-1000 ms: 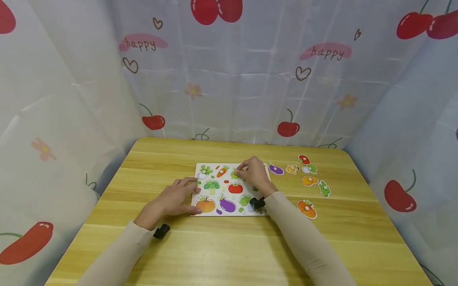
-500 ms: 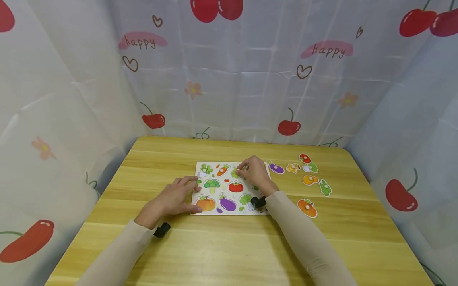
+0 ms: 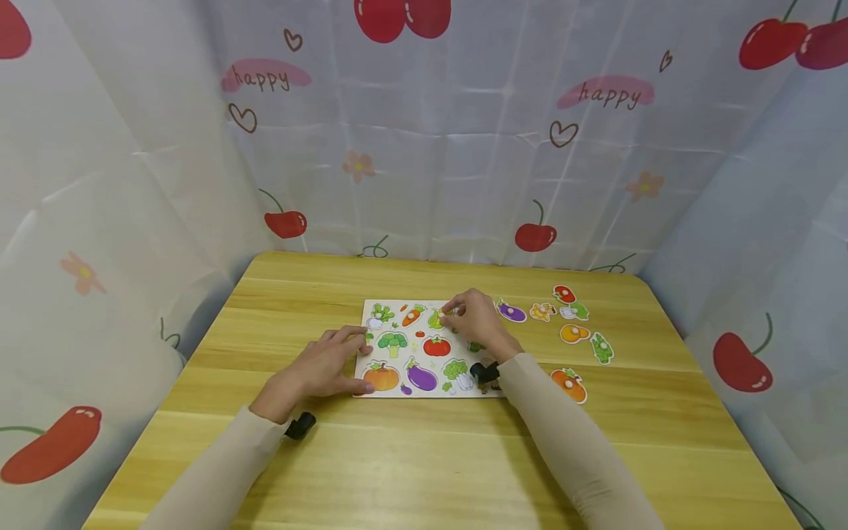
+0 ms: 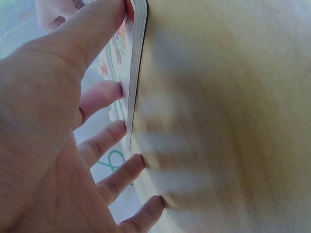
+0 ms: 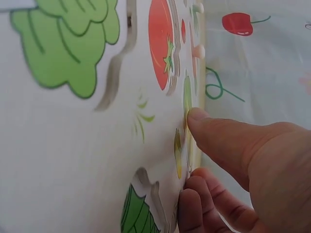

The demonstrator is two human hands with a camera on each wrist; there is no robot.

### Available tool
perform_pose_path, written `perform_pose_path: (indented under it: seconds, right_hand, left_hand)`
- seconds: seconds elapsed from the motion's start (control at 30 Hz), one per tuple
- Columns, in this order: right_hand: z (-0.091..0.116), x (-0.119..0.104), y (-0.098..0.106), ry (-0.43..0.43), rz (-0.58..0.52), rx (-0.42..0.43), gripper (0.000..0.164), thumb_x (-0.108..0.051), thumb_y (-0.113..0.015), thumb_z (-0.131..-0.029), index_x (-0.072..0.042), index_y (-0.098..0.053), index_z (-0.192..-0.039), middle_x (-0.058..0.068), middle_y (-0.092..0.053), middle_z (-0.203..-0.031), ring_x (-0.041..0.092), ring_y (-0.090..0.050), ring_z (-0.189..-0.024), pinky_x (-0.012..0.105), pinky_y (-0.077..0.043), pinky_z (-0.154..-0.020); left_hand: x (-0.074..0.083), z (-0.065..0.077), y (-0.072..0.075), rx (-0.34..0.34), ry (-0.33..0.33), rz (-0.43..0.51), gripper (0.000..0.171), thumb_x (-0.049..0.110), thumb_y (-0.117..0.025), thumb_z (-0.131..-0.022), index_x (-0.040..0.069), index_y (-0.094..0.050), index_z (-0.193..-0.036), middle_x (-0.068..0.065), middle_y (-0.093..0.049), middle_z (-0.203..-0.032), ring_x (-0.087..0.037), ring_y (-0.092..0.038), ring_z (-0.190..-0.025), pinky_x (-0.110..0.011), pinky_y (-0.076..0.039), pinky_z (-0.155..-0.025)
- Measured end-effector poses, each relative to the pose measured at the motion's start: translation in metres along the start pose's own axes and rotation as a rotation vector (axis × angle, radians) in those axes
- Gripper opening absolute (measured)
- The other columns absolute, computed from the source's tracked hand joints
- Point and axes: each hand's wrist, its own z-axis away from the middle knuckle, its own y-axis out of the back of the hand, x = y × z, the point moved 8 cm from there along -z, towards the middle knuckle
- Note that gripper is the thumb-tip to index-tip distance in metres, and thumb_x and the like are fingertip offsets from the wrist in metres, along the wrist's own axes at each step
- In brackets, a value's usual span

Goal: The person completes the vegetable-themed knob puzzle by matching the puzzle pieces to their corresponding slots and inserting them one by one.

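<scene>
A white vegetable puzzle board [image 3: 414,355] lies on the table. My left hand [image 3: 321,366] rests at its left edge, thumb on the front corner and fingers spread along the side. In the left wrist view the thumb [image 4: 92,34] lies over the board's rim, with two fingertips beyond it near the tabletop. My right hand [image 3: 478,322] is over the board's back part. Its thumb and forefinger pinch a yellow-green puzzle piece [image 3: 433,319] beside the carrot piece [image 3: 412,316]. In the right wrist view the thumb [image 5: 218,138] covers the piece's middle, and other fingers curl against the board.
Loose knobbed pieces lie right of the board: an eggplant [image 3: 511,311], a yellow one [image 3: 542,311], a tomato [image 3: 564,294], a cabbage [image 3: 575,311], an orange one [image 3: 574,333], a green one [image 3: 602,347] and a pumpkin [image 3: 568,385]. A cherry-print curtain [image 3: 424,162] hangs behind.
My right hand has shifted slightly to the right, and more of the yellow-green piece shows. The left hand and the loose pieces keep their places.
</scene>
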Motion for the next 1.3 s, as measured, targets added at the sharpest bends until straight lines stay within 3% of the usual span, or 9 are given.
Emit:
perform_pose_path:
  seconds: [0.17,0.4,0.43,0.5,0.6,0.73,1.0,1.3]
  right_hand:
    - [0.001,0.003,0.006,0.02,-0.015,-0.014,0.02,-0.023,-0.092,-0.103,-0.011,-0.091,-0.119,0.013,-0.079,-0.124,0.028,-0.071,-0.108,0.038,-0.059,-0.085]
    - [-0.007,0.029,0.012,0.117,-0.033,0.037,0.02,-0.028,-0.093,-0.1,-0.013,-0.092,-0.113,0.011,-0.08,-0.117,0.026,-0.074,-0.102,0.04,-0.062,-0.087]
    - [-0.003,0.023,0.016,0.085,-0.022,0.037,0.018,-0.023,-0.092,-0.1,-0.011,-0.092,-0.114,0.014,-0.078,-0.118,0.029,-0.073,-0.103,0.042,-0.061,-0.087]
    - [-0.007,0.035,0.018,0.099,-0.032,0.048,0.019,-0.027,-0.094,-0.1,-0.014,-0.092,-0.113,0.012,-0.077,-0.12,0.026,-0.072,-0.104,0.04,-0.06,-0.088]
    - [-0.001,0.036,0.025,0.061,-0.036,0.041,0.019,-0.026,-0.092,-0.103,-0.013,-0.092,-0.117,0.015,-0.076,-0.13,0.031,-0.073,-0.113,0.044,-0.063,-0.094]
    - [0.012,0.027,0.04,0.009,-0.021,0.038,0.021,-0.02,-0.088,-0.106,-0.008,-0.09,-0.124,0.022,-0.073,-0.141,0.041,-0.075,-0.126,0.056,-0.064,-0.106]
    - [0.023,0.038,0.065,0.043,0.033,0.084,0.029,-0.021,-0.089,-0.106,-0.004,-0.087,-0.129,0.027,-0.074,-0.141,0.043,-0.074,-0.118,0.059,-0.062,-0.102]
    - [0.035,0.071,0.09,0.06,0.054,0.068,0.036,-0.025,-0.088,-0.106,-0.005,-0.085,-0.136,0.028,-0.072,-0.148,0.051,-0.075,-0.13,0.067,-0.061,-0.111]
  left_hand:
    - [0.0,0.0,0.0,0.001,0.0,0.006,0.074,0.059,-0.092,-0.098,0.014,-0.073,-0.152,-0.012,-0.043,-0.186,-0.052,-0.048,-0.162,-0.082,-0.046,-0.122]
    - [0.001,0.0,-0.001,-0.002,-0.007,-0.002,0.073,0.06,-0.092,-0.097,0.015,-0.073,-0.151,-0.013,-0.043,-0.185,-0.053,-0.049,-0.161,-0.082,-0.047,-0.121]
    - [0.001,0.0,-0.001,-0.004,-0.005,-0.002,0.073,0.06,-0.092,-0.097,0.015,-0.073,-0.151,-0.013,-0.043,-0.186,-0.053,-0.049,-0.161,-0.082,-0.047,-0.121]
    - [0.001,0.001,0.0,-0.005,-0.003,-0.002,0.072,0.059,-0.093,-0.097,0.015,-0.073,-0.151,-0.013,-0.043,-0.186,-0.053,-0.049,-0.161,-0.082,-0.047,-0.121]
    - [0.002,0.001,0.0,-0.003,-0.006,-0.009,0.072,0.059,-0.093,-0.097,0.015,-0.073,-0.151,-0.014,-0.044,-0.185,-0.053,-0.049,-0.161,-0.082,-0.047,-0.12]
    - [0.0,0.0,-0.001,-0.005,0.002,-0.009,0.073,0.06,-0.092,-0.098,0.015,-0.072,-0.153,-0.013,-0.043,-0.186,-0.052,-0.048,-0.163,-0.081,-0.047,-0.122]
    - [0.0,-0.001,-0.001,0.0,-0.003,0.005,0.072,0.058,-0.092,-0.099,0.014,-0.072,-0.152,-0.013,-0.042,-0.186,-0.053,-0.048,-0.162,-0.082,-0.046,-0.122]
    - [0.0,-0.001,0.0,0.002,-0.001,0.001,0.074,0.061,-0.092,-0.097,0.014,-0.073,-0.151,-0.013,-0.043,-0.186,-0.053,-0.048,-0.163,-0.082,-0.045,-0.124]
